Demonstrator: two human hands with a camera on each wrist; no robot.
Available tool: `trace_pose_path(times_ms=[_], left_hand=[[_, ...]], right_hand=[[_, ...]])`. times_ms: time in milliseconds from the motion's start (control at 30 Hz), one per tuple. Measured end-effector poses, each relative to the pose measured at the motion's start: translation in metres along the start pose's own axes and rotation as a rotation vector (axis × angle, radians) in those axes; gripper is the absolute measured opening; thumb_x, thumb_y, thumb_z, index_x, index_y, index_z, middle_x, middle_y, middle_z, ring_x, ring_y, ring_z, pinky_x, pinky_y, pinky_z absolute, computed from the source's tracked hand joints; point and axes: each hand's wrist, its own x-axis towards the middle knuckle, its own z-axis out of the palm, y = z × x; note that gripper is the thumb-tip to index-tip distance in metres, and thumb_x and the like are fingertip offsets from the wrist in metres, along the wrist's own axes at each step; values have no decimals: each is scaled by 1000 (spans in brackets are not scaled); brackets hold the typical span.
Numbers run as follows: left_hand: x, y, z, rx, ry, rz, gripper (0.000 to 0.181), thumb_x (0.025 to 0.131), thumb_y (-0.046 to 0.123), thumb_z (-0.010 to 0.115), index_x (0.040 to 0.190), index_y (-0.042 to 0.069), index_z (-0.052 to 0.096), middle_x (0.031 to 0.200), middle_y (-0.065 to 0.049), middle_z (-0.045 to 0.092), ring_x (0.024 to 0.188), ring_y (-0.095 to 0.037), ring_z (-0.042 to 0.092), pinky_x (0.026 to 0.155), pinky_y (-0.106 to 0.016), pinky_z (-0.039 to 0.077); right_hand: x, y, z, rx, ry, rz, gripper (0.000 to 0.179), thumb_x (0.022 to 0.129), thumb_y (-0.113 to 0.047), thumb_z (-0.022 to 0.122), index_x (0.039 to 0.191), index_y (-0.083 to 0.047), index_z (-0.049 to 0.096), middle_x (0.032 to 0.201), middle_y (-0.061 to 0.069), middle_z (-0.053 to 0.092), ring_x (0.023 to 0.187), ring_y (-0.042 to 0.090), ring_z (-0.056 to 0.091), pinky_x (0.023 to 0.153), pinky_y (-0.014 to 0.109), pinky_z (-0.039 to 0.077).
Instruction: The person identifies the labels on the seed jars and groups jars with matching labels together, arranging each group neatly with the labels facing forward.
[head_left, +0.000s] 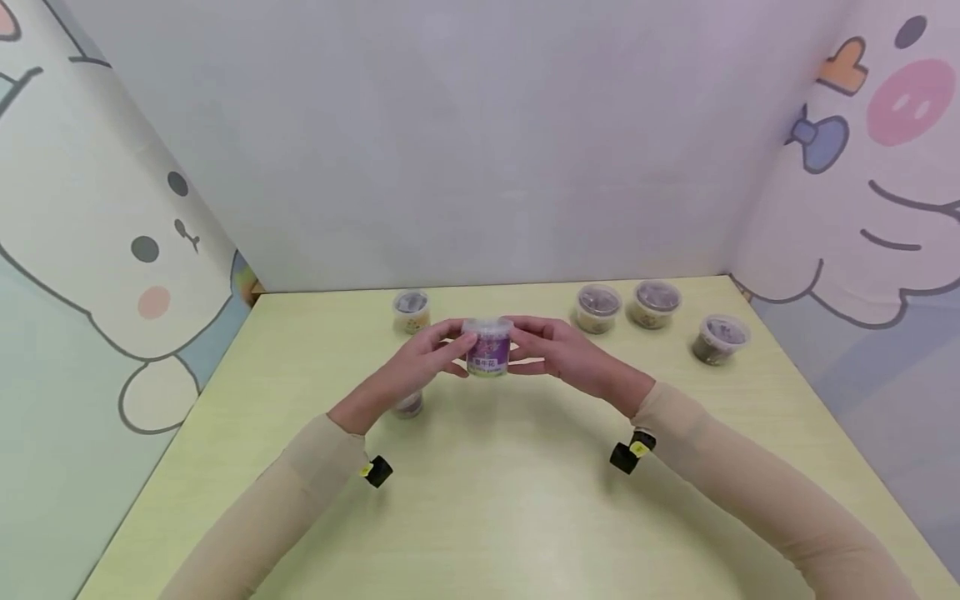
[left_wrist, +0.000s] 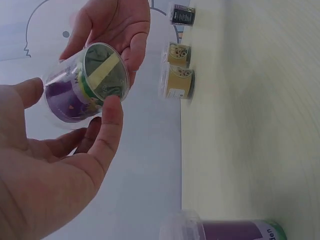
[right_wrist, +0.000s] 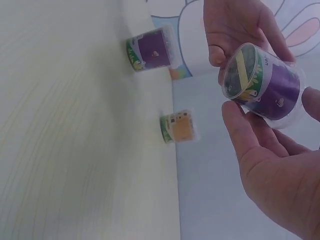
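Both hands hold a small clear plastic cup [head_left: 487, 350] with a purple label and a translucent lid, raised above the table. My left hand [head_left: 423, 357] grips it from the left, thumb near the lid and fingertips by the base. From the other side my right hand [head_left: 562, 350] grips it with thumb and fingers. In the left wrist view the tilted base of the cup [left_wrist: 105, 70] shows something dark inside and a pale yellow strip across it. Partly hidden behind my left wrist, another purple-labelled cup [right_wrist: 150, 49] stands on the table.
An orange-labelled cup [head_left: 411, 312] stands at the back, left of centre. Toward the back right are two tan-labelled cups [head_left: 597, 310] side by side and a dark-labelled cup [head_left: 720, 340]. A white wall [head_left: 480, 167] rises behind the pale yellow table [head_left: 480, 500]; cartoon-printed panels flank it.
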Motion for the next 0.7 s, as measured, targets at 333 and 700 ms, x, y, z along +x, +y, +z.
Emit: trace_pose_path(times_ms=[333,700], left_hand=[[1,-11,-8,-8,-43,-21,52,105,33,58,143,-2,51,126,-18,64,113,-33,65,96,-48,53],[-3,-8,-17,31,-84,-74,63,102,32,63,150,-3,42,131,-20,61,113,-31,66,100,-51,50]], right_hand=[[5,1,3,4,12,54,62,103,-29,62,154,-4,38,142,19,53,123,33,61,104,45,48],[9,5,2,10,5,91,62,103,-29,63,154,-4,38,141,17,54,123,33,60,102,46,49]])
